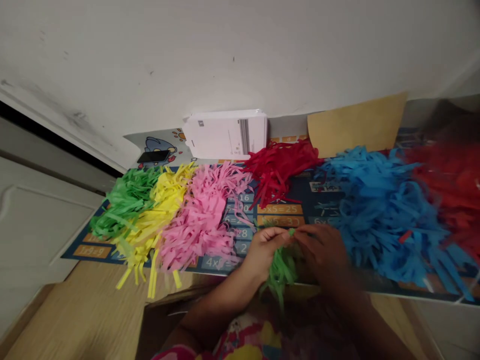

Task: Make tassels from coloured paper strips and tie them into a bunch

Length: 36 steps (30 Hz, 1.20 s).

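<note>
Left fingers (273, 241) and right fingers (312, 239) are pinching the top of a green tassel (282, 270). Pink strips (198, 230) are lying left, blue strips (386, 220) right.

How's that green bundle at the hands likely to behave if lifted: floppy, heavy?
The green bundle is probably floppy: its strips hang below where the left hand pinches the top. It's likely light for its bulk, since the strips look thin and papery. Its loose lower ends may splay or snag.
</note>
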Motion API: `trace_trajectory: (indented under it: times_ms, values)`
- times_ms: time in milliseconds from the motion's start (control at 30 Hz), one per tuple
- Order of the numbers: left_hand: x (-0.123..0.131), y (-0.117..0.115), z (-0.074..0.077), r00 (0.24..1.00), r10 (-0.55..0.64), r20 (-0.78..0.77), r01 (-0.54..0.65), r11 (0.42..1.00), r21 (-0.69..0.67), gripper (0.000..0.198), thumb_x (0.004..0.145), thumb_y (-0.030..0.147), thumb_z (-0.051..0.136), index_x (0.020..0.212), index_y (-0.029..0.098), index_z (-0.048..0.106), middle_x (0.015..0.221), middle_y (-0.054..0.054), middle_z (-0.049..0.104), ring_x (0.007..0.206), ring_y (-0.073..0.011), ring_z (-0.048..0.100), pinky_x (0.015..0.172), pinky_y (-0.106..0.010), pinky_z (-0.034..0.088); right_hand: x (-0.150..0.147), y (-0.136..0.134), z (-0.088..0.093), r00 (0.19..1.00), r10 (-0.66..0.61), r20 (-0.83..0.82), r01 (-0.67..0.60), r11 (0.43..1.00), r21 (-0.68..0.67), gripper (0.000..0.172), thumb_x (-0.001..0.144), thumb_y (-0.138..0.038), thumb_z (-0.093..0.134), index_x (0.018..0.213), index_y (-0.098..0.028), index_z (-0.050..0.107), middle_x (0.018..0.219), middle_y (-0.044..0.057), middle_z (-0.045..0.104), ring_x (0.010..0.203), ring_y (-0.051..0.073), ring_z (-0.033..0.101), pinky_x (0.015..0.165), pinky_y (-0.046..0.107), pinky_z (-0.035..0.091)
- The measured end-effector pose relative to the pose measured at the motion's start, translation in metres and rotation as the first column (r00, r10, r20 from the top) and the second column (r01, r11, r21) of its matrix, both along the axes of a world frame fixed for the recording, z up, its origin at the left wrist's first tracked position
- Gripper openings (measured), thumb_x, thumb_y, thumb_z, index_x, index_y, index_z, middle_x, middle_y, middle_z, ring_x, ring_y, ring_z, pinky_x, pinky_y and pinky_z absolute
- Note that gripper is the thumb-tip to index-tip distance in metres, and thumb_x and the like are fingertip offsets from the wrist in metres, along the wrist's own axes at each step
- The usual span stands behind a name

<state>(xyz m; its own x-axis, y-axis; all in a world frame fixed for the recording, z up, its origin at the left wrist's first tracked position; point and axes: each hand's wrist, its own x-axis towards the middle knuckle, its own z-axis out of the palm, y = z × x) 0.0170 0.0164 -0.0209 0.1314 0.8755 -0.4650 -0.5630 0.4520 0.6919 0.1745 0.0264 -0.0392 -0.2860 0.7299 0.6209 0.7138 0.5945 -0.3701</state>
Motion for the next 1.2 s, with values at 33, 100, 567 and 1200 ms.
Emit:
trace_trajectory:
  times_ms: [33, 100, 567, 1200]
  values:
    - [0.000, 0.001, 0.000, 1.000, 0.006, 0.020, -0.006, 1.000, -0.027, 0.043, 0.048, 0.040, 0.095, 0.069, 0.012, 0.070, 0.062, 0.000, 0.066, 0.055, -0.0095, 0.058, 0.060, -0.022, 0.045, 0.000, 0.001, 0.000, 1.000, 0.005, -0.017, -0.005, 1.000, -0.028, 0.026, 0.097, -0.025, 0.050, 0.095, -0.025, 0.075, 0.091, 0.005, 0.075, 0.089, 0.021, 0.065, 0.082, 0.038, 0.043]
    - [0.000, 0.002, -0.001, 0.999, 0.017, 0.037, -0.014, 0.998, -0.063, 0.044, 0.045, 0.038, 0.096, 0.070, 0.013, 0.071, 0.063, -0.001, 0.068, 0.057, -0.0109, 0.060, 0.061, -0.023, 0.047, -0.001, 0.002, 0.001, 0.999, 0.000, -0.050, -0.004, 0.997, -0.080, 0.022, 0.097, -0.027, 0.051, 0.098, -0.024, 0.074, 0.091, 0.005, 0.075, 0.090, 0.022, 0.066, 0.083, 0.038, 0.044]
    - [0.001, -0.003, -0.005, 0.998, -0.010, -0.054, 0.012, 0.999, 0.039, 0.035, 0.055, 0.040, 0.092, 0.071, 0.015, 0.073, 0.068, 0.001, 0.067, 0.059, -0.0083, 0.056, 0.061, -0.021, 0.043, -0.006, 0.002, -0.007, 0.976, -0.069, -0.205, 0.012, 0.964, -0.265, 0.021, 0.094, -0.027, 0.054, 0.094, -0.026, 0.074, 0.097, 0.006, 0.076, 0.094, 0.024, 0.067, 0.087, 0.042, 0.046]
    - [-0.017, -0.002, 0.025, 0.565, 0.383, -0.731, 0.476, 0.572, 0.668, 0.011, 0.090, 0.019, 0.064, 0.088, 0.016, 0.074, 0.079, -0.005, 0.074, 0.072, -0.0133, 0.067, 0.066, -0.022, 0.052, -0.002, -0.014, 0.010, 0.528, -0.336, -0.780, -0.387, 0.723, -0.573, 0.001, 0.075, -0.028, 0.076, 0.074, -0.027, 0.077, 0.084, 0.000, 0.074, 0.079, 0.017, 0.068, 0.072, 0.027, 0.054]
